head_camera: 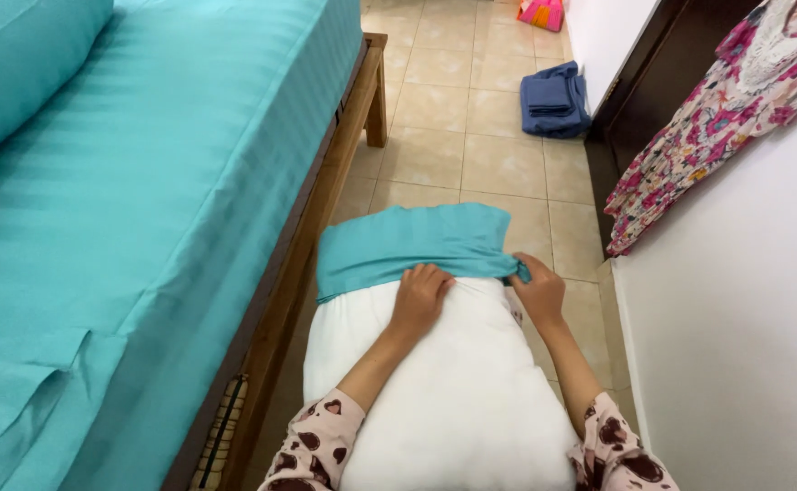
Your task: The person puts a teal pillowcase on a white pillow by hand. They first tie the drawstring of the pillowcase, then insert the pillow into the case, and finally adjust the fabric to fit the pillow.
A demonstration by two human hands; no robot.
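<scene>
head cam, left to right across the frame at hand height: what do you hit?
Teal striped bedsheet on the mattress → wooden bed frame rail → left hand pressing on the white pillow at the teal pillowcase edge → right hand gripping the pillowcase's corner → white wall.

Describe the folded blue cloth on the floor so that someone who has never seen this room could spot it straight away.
Start at the bed with the teal sheet, then look across the tiled floor towards the dark wooden door on the far side. The folded blue cloth lies on the tiles at the foot of that door. It is dark blue and neatly stacked, unlike the teal pillowcase and the flowered garment hanging nearby.
</scene>
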